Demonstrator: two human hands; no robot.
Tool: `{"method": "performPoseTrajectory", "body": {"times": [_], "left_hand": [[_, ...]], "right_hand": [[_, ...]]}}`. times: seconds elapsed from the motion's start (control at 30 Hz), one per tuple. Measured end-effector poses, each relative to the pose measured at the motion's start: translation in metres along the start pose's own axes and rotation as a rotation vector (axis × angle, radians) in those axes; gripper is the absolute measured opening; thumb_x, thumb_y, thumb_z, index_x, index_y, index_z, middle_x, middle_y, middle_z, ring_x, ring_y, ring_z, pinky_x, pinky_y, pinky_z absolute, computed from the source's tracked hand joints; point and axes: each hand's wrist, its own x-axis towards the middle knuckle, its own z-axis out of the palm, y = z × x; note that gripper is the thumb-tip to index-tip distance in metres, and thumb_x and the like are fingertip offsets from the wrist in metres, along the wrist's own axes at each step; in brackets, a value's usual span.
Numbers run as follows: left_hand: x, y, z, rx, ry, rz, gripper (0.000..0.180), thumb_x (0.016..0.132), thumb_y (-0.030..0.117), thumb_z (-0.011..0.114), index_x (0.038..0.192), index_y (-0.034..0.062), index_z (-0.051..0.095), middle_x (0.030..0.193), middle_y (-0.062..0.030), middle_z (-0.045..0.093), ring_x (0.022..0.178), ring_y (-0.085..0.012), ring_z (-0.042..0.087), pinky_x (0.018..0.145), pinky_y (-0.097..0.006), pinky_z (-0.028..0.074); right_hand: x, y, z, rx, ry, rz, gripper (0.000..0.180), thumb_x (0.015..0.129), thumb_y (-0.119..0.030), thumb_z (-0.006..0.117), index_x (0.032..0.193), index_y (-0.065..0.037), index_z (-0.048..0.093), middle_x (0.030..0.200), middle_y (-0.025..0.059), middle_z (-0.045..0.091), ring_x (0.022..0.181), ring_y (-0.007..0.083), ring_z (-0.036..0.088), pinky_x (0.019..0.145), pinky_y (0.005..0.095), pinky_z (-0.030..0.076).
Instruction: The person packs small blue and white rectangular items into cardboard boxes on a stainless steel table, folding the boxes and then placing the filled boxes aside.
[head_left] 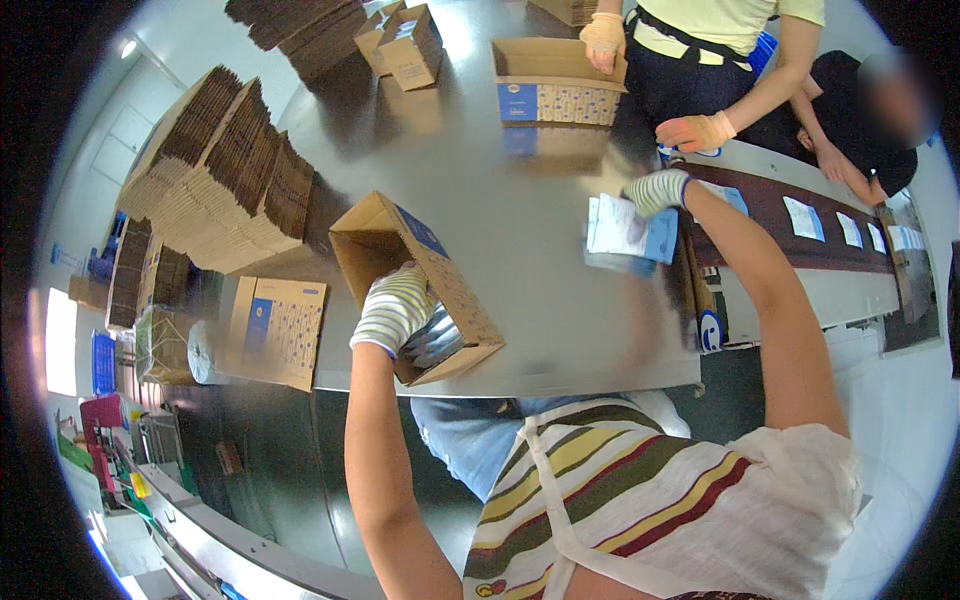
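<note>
- Left hand (393, 308), in a striped glove, is down at the mouth of an open cardboard box (420, 285) lying tilted on its side on the grey bench (500, 210), near the front edge.
- Its fingers (410, 285) curl over the box's opening, pressed against a stack of shiny packets (436, 338) sitting inside; whether they actually pinch the packets, I cannot tell.
- Right hand (657, 190), same striped glove, is stretched out well to the right, resting on top of a pile of blue-and-white packets (628, 230) at the bench's right edge.
- Those fingers are bent down over the top packet's upper edge, gripping it, though the hand is a little blurred.
- Just beyond the pile runs a dark conveyor belt (770, 205), with more flat white packets (803, 217) spaced along it.
- Across the bench, another person in a yellow top has one gloved hand (603, 40) on the rim of a second open box (555, 82), blue-patterned on its side, standing upright.
- On the left, stacks of flattened cartons (225, 175) fan out across the bench, and one flat patterned carton (278, 325) lies just beside the tilted box.
- At the far end, a couple of assembled small boxes (405, 42) stand beside more folded stock.
</note>
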Motion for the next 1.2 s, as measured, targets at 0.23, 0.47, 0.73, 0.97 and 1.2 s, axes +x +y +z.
{"method": "performPoseTrajectory", "body": {"times": [0.23, 0.47, 0.73, 0.97, 1.2], "left_hand": [[-0.001, 0.024, -0.023, 0.04, -0.079, -0.047, 0.036, 0.085, 0.029, 0.051, 0.107, 0.0028, 0.061, 0.111, -0.0196, 0.059, 0.103, -0.0356, 0.057, 0.088, -0.043, 0.045], [-0.012, 0.031, -0.03, -0.018, -0.078, -0.101, 0.036, 0.087, 0.032, 0.048, 0.109, 0.0063, 0.06, 0.115, -0.0178, 0.058, 0.106, -0.0343, 0.056, 0.09, -0.045, 0.043], [-0.014, 0.043, -0.039, 0.065, 0.103, -0.05, 0.033, 0.083, 0.028, 0.052, 0.109, 0.0093, 0.061, 0.107, -0.0161, 0.063, 0.098, -0.0347, 0.059, 0.086, -0.04, 0.047], [-0.006, 0.058, -0.038, -0.014, -0.048, -0.149, 0.039, 0.084, 0.027, 0.049, 0.114, 0.0029, 0.059, 0.12, -0.0204, 0.055, 0.111, -0.0328, 0.053, 0.098, -0.038, 0.038], [0.011, 0.059, -0.009, 0.004, 0.018, -0.143, 0.036, 0.087, 0.03, 0.047, 0.114, 0.0097, 0.061, 0.119, -0.014, 0.058, 0.108, -0.0297, 0.057, 0.091, -0.04, 0.044]], "right_hand": [[-0.086, -0.187, 0.04, -0.177, 0.94, -0.356, 0.033, 0.075, -0.03, 0.063, 0.102, -0.013, 0.053, 0.109, 0.0124, 0.058, 0.108, 0.0299, 0.052, 0.088, 0.045, 0.042], [-0.111, -0.24, -0.019, -0.179, 1.237, -0.735, 0.038, 0.073, -0.016, 0.065, 0.108, -0.015, 0.053, 0.114, 0.0082, 0.058, 0.106, 0.0276, 0.056, 0.095, 0.0426, 0.041], [-0.043, -0.284, -0.168, 0.56, 1.266, -0.806, 0.036, 0.076, -0.024, 0.069, 0.107, -0.008, 0.064, 0.109, 0.0086, 0.063, 0.104, 0.0226, 0.057, 0.093, 0.0362, 0.042], [0.066, -0.311, -0.184, 0.54, 0.8, -0.413, 0.073, 0.063, -0.034, 0.077, 0.122, -0.001, 0.05, 0.114, 0.0193, 0.057, 0.11, 0.032, 0.052, 0.099, 0.037, 0.038], [0.035, -0.292, -0.185, 0.216, 1.063, -0.292, 0.069, 0.062, -0.031, 0.078, 0.119, -0.004, 0.05, 0.117, 0.0189, 0.053, 0.116, 0.0325, 0.047, 0.101, 0.0402, 0.035]]}}
